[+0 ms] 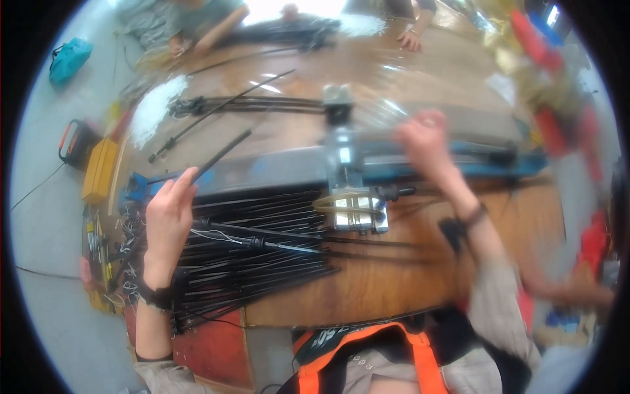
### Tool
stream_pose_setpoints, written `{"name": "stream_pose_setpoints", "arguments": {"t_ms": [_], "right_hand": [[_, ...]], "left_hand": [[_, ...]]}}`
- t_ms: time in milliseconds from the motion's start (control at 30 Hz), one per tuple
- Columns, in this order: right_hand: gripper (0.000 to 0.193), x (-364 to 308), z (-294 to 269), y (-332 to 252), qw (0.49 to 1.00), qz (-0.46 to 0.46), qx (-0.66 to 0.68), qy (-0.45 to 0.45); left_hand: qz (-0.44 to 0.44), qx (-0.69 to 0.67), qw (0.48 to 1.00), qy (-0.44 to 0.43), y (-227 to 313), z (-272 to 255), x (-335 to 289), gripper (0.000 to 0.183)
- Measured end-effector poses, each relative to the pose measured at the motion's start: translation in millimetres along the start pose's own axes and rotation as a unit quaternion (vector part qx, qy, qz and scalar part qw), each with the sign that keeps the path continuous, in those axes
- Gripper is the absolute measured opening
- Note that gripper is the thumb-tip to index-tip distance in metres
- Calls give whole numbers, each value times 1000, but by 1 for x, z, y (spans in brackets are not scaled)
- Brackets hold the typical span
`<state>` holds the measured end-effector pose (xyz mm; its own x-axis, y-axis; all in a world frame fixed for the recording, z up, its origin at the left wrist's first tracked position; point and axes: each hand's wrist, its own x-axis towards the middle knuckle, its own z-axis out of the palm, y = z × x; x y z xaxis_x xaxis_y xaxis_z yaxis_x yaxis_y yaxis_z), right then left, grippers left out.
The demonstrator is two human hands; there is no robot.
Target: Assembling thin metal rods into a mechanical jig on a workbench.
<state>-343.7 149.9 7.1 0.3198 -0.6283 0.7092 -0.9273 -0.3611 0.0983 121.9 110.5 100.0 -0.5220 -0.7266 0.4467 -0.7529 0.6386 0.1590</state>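
At the left half of the wooden surface (367,285), a black rod (224,154) is held by the left hand (169,213); its grip is closed around the lower end, thumb and fingers pressed together, and the free end is tilted up and to the right, over a long grey rail (262,172) with blue parts. The right hand (423,141) is raised near the right stretch of the rail, just right of the silver fixture (359,213); its fingers are seen curled in, but the outline is smeared by motion, and whether anything is held in that grip cannot be told. A dark band is worn on each wrist. Below the rail, on the near side, a dense bundle of black rods (249,272) is laid roughly lengthwise, the ends fanned slightly apart; thin pale wires are seen among them at left. By the fixture, a loop of yellowish tubing (325,202) is noted. On the far side of the rail, a single dark rod (223,113) is laid aslant, crossing several thin rods, with a white heap (157,111) near their left ends. Off the left edge, a yellow box (100,172) and a teal bag (70,60) are noted. At the far edge, a co-worker's hand (411,41) is spread on the surface.
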Motion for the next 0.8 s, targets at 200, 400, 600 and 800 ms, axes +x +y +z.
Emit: {"name": "stream_pose_setpoints", "arguments": {"t_ms": [200, 400, 600, 800], "right_hand": [[8, -94, -85, 85, 982, 109, -150, -30], [7, -106, -95, 95, 984, 148, -97, -4], [4, -120, -78, 103, 983, 162, -86, 5], [5, -117, -77, 99, 983, 166, -76, 21]], "left_hand": [[128, -28, 991, -28, 38, 84, 48, 17], [155, -73, 985, -22, 72, 138, 91, 8], [123, -119, 984, -46, 76, 141, 87, 17], [98, -172, 980, 20, 75, 154, 82, 15]]}}
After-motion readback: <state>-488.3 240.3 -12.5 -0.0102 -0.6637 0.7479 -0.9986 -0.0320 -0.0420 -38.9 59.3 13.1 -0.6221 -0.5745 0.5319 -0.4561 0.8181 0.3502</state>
